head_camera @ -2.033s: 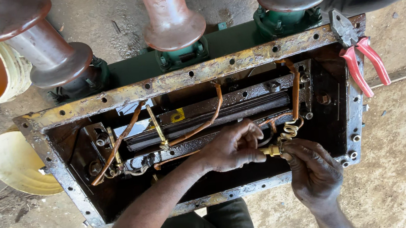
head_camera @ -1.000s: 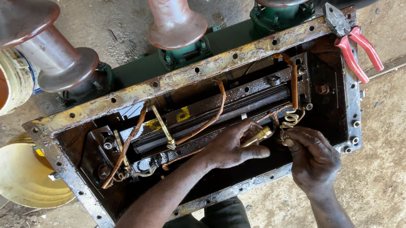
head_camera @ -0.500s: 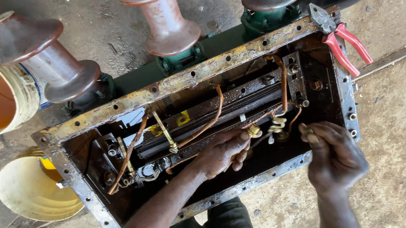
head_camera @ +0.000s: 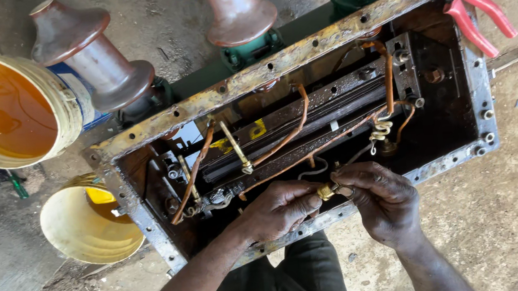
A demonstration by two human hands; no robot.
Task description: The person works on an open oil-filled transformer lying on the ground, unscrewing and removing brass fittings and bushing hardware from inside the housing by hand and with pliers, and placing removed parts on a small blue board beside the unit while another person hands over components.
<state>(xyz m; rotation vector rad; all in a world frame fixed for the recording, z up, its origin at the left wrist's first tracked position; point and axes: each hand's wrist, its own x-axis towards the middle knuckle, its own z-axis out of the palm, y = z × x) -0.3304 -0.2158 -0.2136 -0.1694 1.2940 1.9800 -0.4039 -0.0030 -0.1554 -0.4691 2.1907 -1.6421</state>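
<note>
An open rusty transformer tank (head_camera: pixel 278 68) lies below me, with copper leads (head_camera: pixel 288 134) and dark core bars inside. Both my hands meet at its near rim. A small brass nut or fitting (head_camera: pixel 325 192) sits between them. My left hand (head_camera: pixel 280 209) pinches it from the left, and the fingertips of my right hand (head_camera: pixel 379 202) grip it from the right. A thin grey wire (head_camera: pixel 312 173) loops just above the fitting. A coiled brass spring lead (head_camera: pixel 380 129) hangs further back inside the tank.
Brown porcelain bushings (head_camera: pixel 98 56) stand along the tank's far side. Red-handled pliers (head_camera: pixel 475 15) rest on the far right corner. A bucket of amber oil (head_camera: pixel 10 111) and a tipped yellow bucket (head_camera: pixel 85 221) stand at the left. Concrete floor surrounds the tank.
Both hands have drawn back from inside the tank to its near rim and come together on the brass fitting. The camera has shifted, so the tank sits further right in view.
</note>
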